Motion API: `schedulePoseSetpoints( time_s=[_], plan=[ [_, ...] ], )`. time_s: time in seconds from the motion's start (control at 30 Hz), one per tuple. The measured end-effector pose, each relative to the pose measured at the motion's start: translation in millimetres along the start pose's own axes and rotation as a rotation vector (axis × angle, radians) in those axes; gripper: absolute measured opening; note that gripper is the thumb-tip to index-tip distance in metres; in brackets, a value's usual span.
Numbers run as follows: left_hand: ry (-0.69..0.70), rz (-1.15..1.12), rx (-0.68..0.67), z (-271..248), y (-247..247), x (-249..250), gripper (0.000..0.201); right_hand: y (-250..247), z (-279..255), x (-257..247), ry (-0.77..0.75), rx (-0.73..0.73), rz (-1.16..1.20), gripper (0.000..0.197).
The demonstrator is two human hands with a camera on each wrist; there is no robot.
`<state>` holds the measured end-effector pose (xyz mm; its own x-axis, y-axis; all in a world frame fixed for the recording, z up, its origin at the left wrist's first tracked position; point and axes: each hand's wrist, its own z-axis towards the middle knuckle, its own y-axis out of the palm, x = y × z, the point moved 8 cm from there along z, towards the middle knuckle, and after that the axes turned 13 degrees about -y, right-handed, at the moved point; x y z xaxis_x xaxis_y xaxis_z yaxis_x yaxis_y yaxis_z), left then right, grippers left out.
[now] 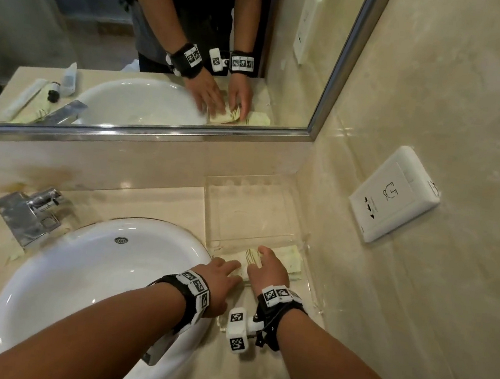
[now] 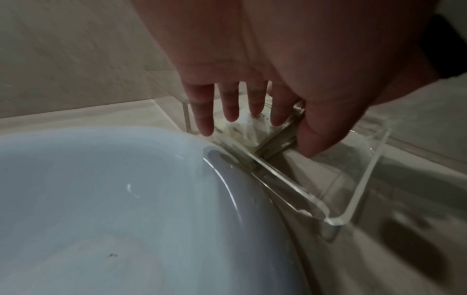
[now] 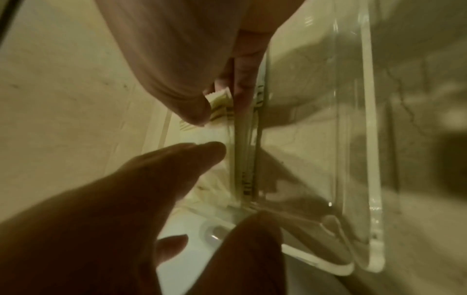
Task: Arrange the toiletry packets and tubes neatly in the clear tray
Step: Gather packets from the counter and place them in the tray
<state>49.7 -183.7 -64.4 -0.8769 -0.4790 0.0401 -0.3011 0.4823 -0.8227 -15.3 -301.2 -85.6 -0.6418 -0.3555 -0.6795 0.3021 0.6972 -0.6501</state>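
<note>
Right hand (image 1: 267, 270) pinches a pale packet (image 1: 251, 257) lying crosswise in the clear tray (image 1: 209, 203); open left hand (image 1: 221, 275) steadies it just beside.

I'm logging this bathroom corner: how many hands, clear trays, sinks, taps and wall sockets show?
Hands: 2 (left hand, right hand)
Clear tray: 1
Sink: 1
Tap: 1
Wall socket: 1
Total: 6
</note>
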Motion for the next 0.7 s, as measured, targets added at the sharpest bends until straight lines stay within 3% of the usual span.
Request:
schedulePoseSetpoints(
  time_s=[0.13,0.3,0.53,0.7],
  plan=[
    [0.0,0.028,-0.013,2,1,5,0.067,-14,-7,-7,-0.117,0.091,-0.23,0.047],
    [-0.012,0.012,-0.017,6,-2,7,0.065,-9,-16,-5,-0.225,0.052,-0.452,0.036],
    [-0.011,0.052,-0.032,16,3,8,0.071,4,-19,15,-0.187,-0.082,-0.524,0.057],
    [-0.032,0.145,-0.093,23,14,10,0.093,9,-19,19,-0.206,-0.195,-0.547,0.07]
  ],
)
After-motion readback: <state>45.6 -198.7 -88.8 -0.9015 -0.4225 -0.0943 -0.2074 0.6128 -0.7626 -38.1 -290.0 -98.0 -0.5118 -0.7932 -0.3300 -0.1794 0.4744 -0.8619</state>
